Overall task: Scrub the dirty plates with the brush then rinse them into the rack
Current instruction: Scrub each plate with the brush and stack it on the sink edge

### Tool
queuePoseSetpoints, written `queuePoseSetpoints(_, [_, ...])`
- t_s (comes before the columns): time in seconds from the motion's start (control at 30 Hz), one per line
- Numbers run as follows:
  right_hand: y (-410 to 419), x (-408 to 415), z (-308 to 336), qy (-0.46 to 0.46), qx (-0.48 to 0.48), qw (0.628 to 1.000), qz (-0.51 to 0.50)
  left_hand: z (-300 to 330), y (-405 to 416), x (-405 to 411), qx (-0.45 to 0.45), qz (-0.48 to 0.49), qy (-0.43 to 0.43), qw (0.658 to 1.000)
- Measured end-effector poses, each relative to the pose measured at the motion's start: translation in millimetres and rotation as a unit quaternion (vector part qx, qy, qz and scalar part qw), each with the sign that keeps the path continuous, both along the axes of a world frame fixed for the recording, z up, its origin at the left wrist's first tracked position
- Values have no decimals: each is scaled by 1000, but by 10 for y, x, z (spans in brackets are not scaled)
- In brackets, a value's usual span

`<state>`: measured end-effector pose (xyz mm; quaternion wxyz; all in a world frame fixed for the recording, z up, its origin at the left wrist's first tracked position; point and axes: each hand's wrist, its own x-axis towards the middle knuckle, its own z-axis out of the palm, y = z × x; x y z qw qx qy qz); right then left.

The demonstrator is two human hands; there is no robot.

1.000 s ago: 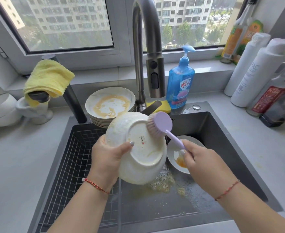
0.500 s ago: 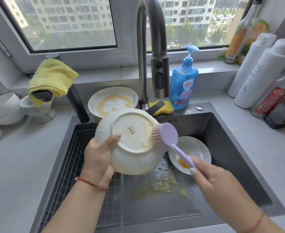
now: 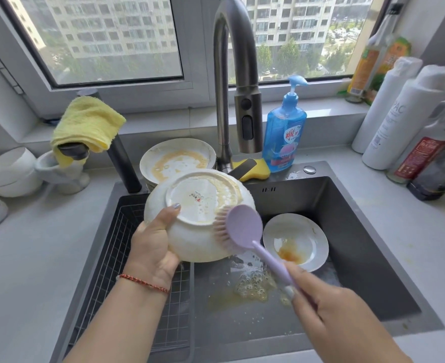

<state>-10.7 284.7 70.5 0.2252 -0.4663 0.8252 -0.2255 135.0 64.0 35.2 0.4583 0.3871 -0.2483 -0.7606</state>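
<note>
the plate [image 3: 197,218] is held underside up over the sink [image 3: 347,205], left hand [image 3: 156,247] fingers curled round its rim. the right hand [image 3: 331,305] fingers pinch the brush [image 3: 242,229], bristles on the plate's back: scrubbing step. next likely calls for rinsing under the tap [image 3: 232,74], then the rack [image 3: 127,258].

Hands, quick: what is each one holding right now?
Left hand: gripping the upturned plate by its rim.
Right hand: gripping the brush handle, bristles against the plate.
</note>
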Motion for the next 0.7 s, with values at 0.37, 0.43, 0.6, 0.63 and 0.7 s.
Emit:
queuePoseSetpoints(0.37, [58, -292, -183, -41, 17, 996, -77, 597, -135, 240, -341, 56, -323, 881])
queuePoseSetpoints(0.43, [45, -284, -217, -45, 15, 995, -89, 735, -193, 261, -431, 56, -442, 785])
queuePoseSetpoints(0.6, [0, -279, -250, -33, 18, 993, -110, 792, -434, 207, -582, 28, -530, 617])
queuePoseSetpoints(0.63, [-7, -276, -255, -31, 17, 993, -111, 747, -496, 191, -603, 28, -535, 592])
queuePoseSetpoints(0.7, [-16, -270, -261, -28, 14, 993, -114, 646, -618, 136, -641, 34, -562, 521])
